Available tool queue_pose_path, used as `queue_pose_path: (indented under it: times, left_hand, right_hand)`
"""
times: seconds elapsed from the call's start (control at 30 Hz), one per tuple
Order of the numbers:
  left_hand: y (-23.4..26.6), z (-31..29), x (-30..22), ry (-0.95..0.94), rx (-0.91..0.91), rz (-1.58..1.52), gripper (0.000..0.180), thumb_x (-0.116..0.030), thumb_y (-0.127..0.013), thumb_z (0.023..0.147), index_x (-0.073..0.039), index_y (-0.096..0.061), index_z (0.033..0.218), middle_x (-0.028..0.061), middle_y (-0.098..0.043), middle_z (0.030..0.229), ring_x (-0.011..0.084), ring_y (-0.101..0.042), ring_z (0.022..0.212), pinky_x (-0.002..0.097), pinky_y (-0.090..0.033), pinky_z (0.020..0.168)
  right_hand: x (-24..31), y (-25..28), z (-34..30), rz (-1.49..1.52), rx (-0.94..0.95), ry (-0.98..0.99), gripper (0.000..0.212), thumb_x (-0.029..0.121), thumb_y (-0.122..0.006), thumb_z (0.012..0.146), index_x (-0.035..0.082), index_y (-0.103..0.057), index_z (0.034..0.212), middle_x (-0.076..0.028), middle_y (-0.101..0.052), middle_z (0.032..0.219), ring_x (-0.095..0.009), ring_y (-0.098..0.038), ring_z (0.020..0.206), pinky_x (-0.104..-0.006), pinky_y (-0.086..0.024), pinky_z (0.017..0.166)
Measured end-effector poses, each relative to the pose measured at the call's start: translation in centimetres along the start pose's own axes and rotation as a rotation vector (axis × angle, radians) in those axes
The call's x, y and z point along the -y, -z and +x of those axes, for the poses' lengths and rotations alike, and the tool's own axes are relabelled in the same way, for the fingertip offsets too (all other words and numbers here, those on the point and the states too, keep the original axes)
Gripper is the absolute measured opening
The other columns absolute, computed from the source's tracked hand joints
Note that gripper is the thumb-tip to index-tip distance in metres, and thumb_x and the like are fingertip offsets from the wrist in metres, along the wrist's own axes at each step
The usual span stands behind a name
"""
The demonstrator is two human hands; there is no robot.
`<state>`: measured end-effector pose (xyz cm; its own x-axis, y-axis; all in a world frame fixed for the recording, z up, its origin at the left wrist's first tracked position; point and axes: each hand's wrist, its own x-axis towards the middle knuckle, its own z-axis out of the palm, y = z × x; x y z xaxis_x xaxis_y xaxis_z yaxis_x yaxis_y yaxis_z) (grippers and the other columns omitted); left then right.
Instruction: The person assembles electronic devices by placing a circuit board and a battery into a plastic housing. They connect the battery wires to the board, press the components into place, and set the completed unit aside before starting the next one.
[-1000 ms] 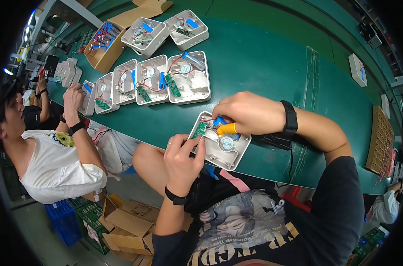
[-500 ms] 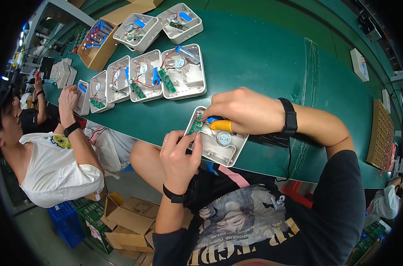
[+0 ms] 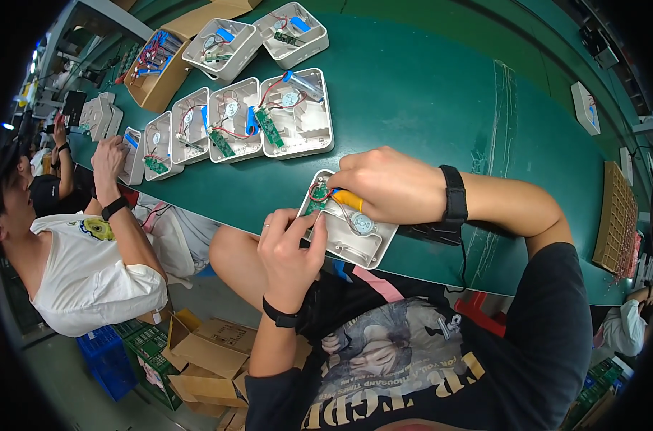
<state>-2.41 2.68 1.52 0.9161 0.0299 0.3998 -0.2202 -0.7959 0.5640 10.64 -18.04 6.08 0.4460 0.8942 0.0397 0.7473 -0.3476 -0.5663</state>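
An open white plastic housing (image 3: 353, 248) lies tilted at the table's near edge, in front of me. Inside it are a green circuit board (image 3: 316, 203), red and dark wires and a round speaker (image 3: 361, 224). My left hand (image 3: 292, 248) grips the housing's left wall, with thumb and forefinger at the board's edge. My right hand (image 3: 391, 188), a yellow finger cot (image 3: 349, 200) on one finger, reaches in from the right. Its fingers are closed over a blue battery (image 3: 336, 192) beside the board, mostly hidden beneath them.
Several similar housings (image 3: 295, 115) with boards and batteries stand at the far left, by a cardboard box (image 3: 156, 72) of batteries. A co-worker (image 3: 96, 266) sits at left. A dark object (image 3: 441, 231) with a cable lies right of my housing. A brown grid tray (image 3: 614, 215) stands far right.
My right hand has shifted slightly left, its fingertips closer to the circuit board, and less of the blue battery shows. My left hand stays at the housing's left wall.
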Motion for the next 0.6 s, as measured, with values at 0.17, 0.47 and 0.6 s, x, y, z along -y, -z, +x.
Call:
queue_pose_path:
  times: [0.17, 0.47, 0.6]
  left_hand:
    - [-0.1, 0.0, 0.1, -0.001, -0.001, -0.004, 0.009, -0.006, -0.085, 0.084, -0.004, -0.080, 0.091, 0.0091, -0.064, 0.087, 0.0280, -0.064, 0.078, 0.0403, -0.052, 0.068]
    - [0.0, 0.4, -0.2, 0.009, 0.016, -0.025, 0.010, -0.004, -0.085, 0.085, 0.001, -0.078, 0.090, 0.0110, -0.066, 0.089, 0.0275, -0.064, 0.079, 0.0392, -0.051, 0.069]
    - [0.0, 0.1, 0.0, 0.012, 0.011, -0.016, 0.010, -0.005, -0.085, 0.085, -0.001, -0.079, 0.091, 0.0100, -0.066, 0.089, 0.0276, -0.064, 0.080, 0.0395, -0.051, 0.070]
  right_hand:
    - [0.0, 0.0, 0.7, -0.043, 0.023, -0.015, 0.023, 0.009, -0.072, 0.091, -0.003, -0.075, 0.111, -0.019, -0.072, 0.095, -0.040, -0.072, 0.087, -0.0483, -0.059, 0.080]
    - [0.0, 0.2, 0.7, -0.156, 0.024, 0.033, 0.018, 0.014, -0.072, 0.092, -0.001, -0.072, 0.102, -0.015, -0.068, 0.089, -0.036, -0.072, 0.088, -0.0474, -0.059, 0.076]
    - [1.2, 1.0, 0.2, -0.152, -0.018, 0.072, 0.019, 0.017, -0.073, 0.092, 0.000, -0.069, 0.100, -0.014, -0.067, 0.089, -0.034, -0.072, 0.088, -0.0459, -0.059, 0.075]
